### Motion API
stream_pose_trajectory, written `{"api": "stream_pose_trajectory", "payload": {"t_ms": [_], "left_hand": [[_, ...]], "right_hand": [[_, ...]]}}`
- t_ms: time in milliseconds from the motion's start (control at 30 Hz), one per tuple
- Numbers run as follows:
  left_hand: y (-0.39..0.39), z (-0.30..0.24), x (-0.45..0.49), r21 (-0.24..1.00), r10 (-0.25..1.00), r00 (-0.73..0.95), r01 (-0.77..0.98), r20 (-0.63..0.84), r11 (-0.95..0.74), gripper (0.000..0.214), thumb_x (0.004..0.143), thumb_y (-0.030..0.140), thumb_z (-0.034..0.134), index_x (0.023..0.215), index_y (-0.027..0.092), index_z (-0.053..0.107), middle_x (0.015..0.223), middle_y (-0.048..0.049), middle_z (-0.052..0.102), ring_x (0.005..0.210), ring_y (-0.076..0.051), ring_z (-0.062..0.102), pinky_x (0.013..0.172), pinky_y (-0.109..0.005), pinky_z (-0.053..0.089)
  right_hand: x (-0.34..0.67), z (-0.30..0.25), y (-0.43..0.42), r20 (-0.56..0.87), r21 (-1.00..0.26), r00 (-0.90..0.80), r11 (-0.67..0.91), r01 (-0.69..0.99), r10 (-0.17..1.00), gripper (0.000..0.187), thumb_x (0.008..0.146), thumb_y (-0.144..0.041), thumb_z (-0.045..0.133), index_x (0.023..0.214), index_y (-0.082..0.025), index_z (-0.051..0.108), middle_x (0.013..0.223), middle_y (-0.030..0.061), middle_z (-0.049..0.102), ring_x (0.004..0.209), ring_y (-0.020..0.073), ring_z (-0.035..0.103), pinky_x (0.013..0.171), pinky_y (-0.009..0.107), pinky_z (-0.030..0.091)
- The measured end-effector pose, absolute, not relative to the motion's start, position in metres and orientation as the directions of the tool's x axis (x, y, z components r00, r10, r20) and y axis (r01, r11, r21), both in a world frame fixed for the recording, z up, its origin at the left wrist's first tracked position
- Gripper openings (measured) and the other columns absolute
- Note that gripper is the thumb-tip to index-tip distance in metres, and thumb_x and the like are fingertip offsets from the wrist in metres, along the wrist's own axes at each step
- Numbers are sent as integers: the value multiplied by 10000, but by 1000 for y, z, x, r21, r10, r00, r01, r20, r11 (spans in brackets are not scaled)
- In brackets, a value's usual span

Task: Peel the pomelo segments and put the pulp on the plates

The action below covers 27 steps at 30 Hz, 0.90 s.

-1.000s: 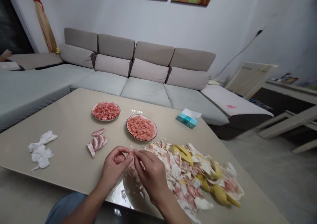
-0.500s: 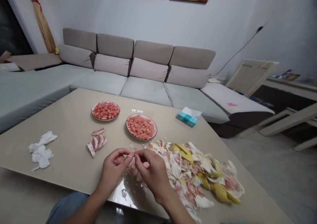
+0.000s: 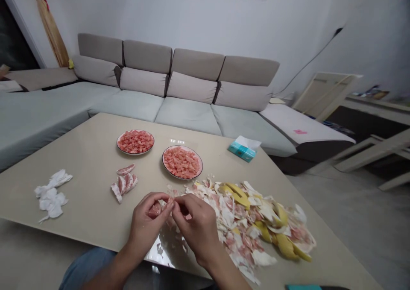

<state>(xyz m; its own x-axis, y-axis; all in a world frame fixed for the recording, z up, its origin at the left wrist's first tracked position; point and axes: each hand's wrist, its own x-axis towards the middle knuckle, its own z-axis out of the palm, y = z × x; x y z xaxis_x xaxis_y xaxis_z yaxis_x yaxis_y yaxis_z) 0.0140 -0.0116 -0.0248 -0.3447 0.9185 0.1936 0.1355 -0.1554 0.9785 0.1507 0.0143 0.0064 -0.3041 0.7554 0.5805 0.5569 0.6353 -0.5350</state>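
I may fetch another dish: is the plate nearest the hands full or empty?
Full: pink pieces cover the plate nearly to its dark-lined edge.

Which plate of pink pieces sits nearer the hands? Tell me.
The plate on the right, closer to the right hand and the peel pile; the other plate stands farther back and left.

Free tabletop [image 3: 92,213] left, peels [image 3: 253,231] right
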Motion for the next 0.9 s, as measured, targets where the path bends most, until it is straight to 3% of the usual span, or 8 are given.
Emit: {"api": "stream_pose_trajectory", "payload": {"t_ms": [100, 267, 467, 600, 700, 900], "left_hand": [[-13, -22, 13, 976, 926, -318, 150, 202, -161, 141, 750, 307, 720, 854, 212, 731, 860, -41, 704, 747, -171, 634, 665, -222, 496], [-13, -15, 10, 998, 967, -253, -60, 19, -35, 183, 717, 322, 743, 837, 184, 739, 813, -47, 740, 693, -167, 655, 625, -219, 516], [-12, -17, 1, 977, 988, -145, -213, -58, 26, 188, 686, 295, 774, 823, 168, 752, 811, -55, 756, 723, -171, 665, 647, -228, 516], [-9, -19, -6, 944, 986, -97, -314, -137, 101, 236, 668, 327, 794, 811, 144, 749, 570, 5, 639, 451, -60, 455, 429, -162, 329], [-6, -20, -11, 887, 984, -32, -439, -176, 145, 295, 649, 341, 812, 833, 124, 734, 554, 26, 568, 413, -17, 271, 399, -164, 160], [-5, -19, -13, 874, 981, 14, -452, -192, 177, 331, 649, 342, 817, 869, 119, 709, 656, 0, 591, 448, -22, 265, 427, -185, 136]], "right_hand": [[150, 8, 12, 589, -538, -278, 625, 566, 759, 140, 832, -159, 557, 740, -173, 662, 660, 33, 662, 582, 141, 588, 539, 235, 412], [149, 11, 12, 524, -617, -233, 554, 559, 819, 138, 784, -161, 572, 661, -177, 632, 585, 4, 607, 533, 126, 533, 518, 227, 387], [149, 15, 13, 259, -868, -203, 320, 381, 944, 104, 683, -157, 582, 580, -171, 589, 508, -31, 539, 452, 97, 461, 436, 199, 351], [152, 19, 18, 6, -977, -229, 55, 206, 974, 98, 666, -238, 632, 613, -176, 579, 459, -48, 523, 394, 95, 452, 390, 197, 336], [157, 22, 25, -113, -992, -252, -93, 90, 961, 222, 657, -342, 704, 605, -174, 568, 439, -53, 524, 370, 86, 449, 388, 195, 344], [163, 10, 33, -203, -970, -343, -236, -57, 917, 344, 655, -457, 774, 650, -143, 633, 507, -37, 564, 421, 71, 449, 425, 189, 336]]}}
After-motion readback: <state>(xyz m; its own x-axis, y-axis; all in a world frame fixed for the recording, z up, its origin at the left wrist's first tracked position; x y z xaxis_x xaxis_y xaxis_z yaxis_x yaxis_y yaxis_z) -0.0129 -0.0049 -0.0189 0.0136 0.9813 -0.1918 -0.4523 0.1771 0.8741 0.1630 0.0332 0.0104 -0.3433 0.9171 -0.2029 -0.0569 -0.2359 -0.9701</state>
